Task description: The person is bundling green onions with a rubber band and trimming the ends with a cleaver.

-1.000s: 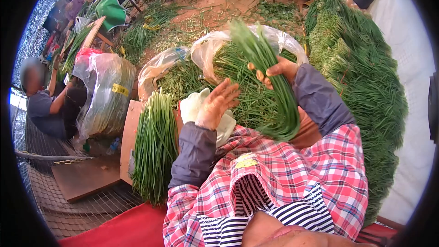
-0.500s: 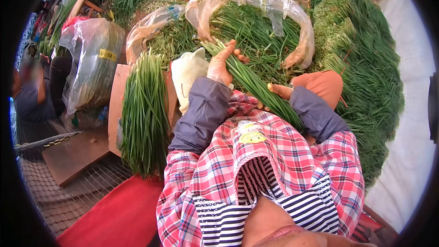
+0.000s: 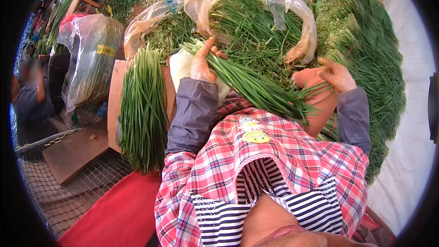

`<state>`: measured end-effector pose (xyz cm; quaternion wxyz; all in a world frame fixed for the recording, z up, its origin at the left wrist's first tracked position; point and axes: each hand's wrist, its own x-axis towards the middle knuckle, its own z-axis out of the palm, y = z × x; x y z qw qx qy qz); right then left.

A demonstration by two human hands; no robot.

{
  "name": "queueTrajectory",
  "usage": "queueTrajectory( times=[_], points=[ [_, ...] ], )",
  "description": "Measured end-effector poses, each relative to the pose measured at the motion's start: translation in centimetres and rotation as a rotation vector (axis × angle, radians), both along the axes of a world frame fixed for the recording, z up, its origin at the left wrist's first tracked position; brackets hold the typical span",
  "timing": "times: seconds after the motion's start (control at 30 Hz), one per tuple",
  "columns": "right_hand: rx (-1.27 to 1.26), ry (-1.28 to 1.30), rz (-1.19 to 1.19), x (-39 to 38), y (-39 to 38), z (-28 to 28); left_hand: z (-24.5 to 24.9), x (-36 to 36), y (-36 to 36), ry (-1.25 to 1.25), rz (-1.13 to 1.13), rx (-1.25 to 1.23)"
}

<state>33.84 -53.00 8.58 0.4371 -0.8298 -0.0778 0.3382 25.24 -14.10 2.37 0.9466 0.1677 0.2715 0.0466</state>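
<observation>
The left hand (image 3: 203, 64) clamped its fingers around the pale cut ends of one chive bunch (image 3: 256, 87), slanting just below the open plastic bag (image 3: 299, 23). The right hand (image 3: 338, 75), under the leaf tips half a second earlier, had swung off below the bag, fingers loosely bent; whether they pinched a leaf was unclear. One more chive bundle (image 3: 141, 105) lay left of the bag.

I can't tell if right hand (image 3: 337, 75) grips anything; co-worker (image 3: 36, 96) cut by lens edge; bag label (image 3: 105, 50) unreadable.
</observation>
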Motion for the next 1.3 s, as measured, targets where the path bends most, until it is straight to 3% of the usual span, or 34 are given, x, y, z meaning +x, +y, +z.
queueTrajectory(
  times=[0.1,0.17,0.23,0.27,0.3,0.33,0.37,0.4,0.47,0.53,0.57,0.6,0.67,0.7,0.73,0.77,0.87,0.9,0.97,1.07,1.13,1.23,1.3],
  points=[
    [0.156,0.031,0.166,0.3,5.5,3.0,1.4,0.5,-2.1,-0.044,-0.111,-0.015],
    [0.292,0.098,0.224,-0.1,8.3,0.7,2.6,-0.1,-2.5,-0.214,-0.215,-0.016],
    [0.275,0.079,0.382,-0.1,11.0,-4.7,4.0,-1.2,-2.9,-0.389,-0.271,0.072],
    [0.261,0.217,0.52,-0.2,12.4,-8.4,4.5,-2.0,-3.0,-0.459,-0.285,0.093],
    [0.238,0.161,0.663,-2.0,12.3,-14.1,5.1,-2.9,-2.8,-0.529,-0.295,0.116],
    [-0.062,0.456,0.934,-3.5,16.1,-5.4,5.6,-3.9,-2.5,-0.594,-0.304,0.14],
    [0.217,0.659,0.828,-5.7,14.4,-6.6,6.0,-5.0,-2.1,-0.61,-0.276,0.136],
    [0.085,0.423,0.913,-6.3,13.6,-8.5,6.2,-6.0,-1.5,-0.627,-0.248,0.131],
    [-0.03,0.315,0.946,-5.5,12.3,-8.5,5.7,-7.6,0.1,-0.761,-0.243,0.149],
    [-0.04,0.488,0.784,-4.2,10.0,-8.0,6.3,-8.7,1.4,-0.86,-0.192,0.138],
    [-0.125,0.422,0.854,-3.0,9.1,-6.5,6.4,-9.0,2.6,-0.91,-0.166,0.153],
    [-0.238,0.461,0.769,-2.2,7.8,-6.8,6.4,-9.2,3.3,-0.96,-0.137,0.169],
    [-0.125,0.304,0.548,0.1,6.6,-4.0,7.1,-9.8,3.1,-0.773,-0.039,0.171],
    [-0.019,0.325,0.352,2.2,4.6,-6.1,7.4,-9.9,3.0,-0.682,0.011,0.173],
    [0.143,0.169,0.048,2.7,5.3,-5.5,7.5,-9.8,2.8,-0.529,-0.014,0.177],
    [0.055,0.218,-0.068,4.0,4.9,-3.6,7.4,-9.2,2.2,-0.383,-0.014,0.205],
    [0.383,0.251,-0.14,3.6,8.3,-4.4,5.3,-6.5,1.0,-0.097,-0.054,0.29],
    [0.414,0.261,-0.082,2.3,10.1,-5.0,4.7,-5.5,0.5,-0.084,-0.126,0.315],
    [0.283,0.208,0.132,-1.3,15.0,0.5,4.4,-4.1,-0.6,-0.106,-0.231,0.295],
    [0.222,0.319,0.235,-4.5,18.9,0.1,4.1,-2.7,-1.9,-0.232,-0.282,0.194],
    [0.133,0.155,0.344,-5.4,19.6,-0.3,4.5,-2.3,-2.4,-0.259,-0.302,0.224],
    [-0.053,0.259,0.558,-4.7,19.1,1.6,3.8,-2.2,-2.2,-0.247,-0.399,0.215],
    [-0.274,-0.046,0.908,-3.3,18.9,2.3,3.9,-2.0,-2.8,-0.25,-0.38,0.161]
  ],
)
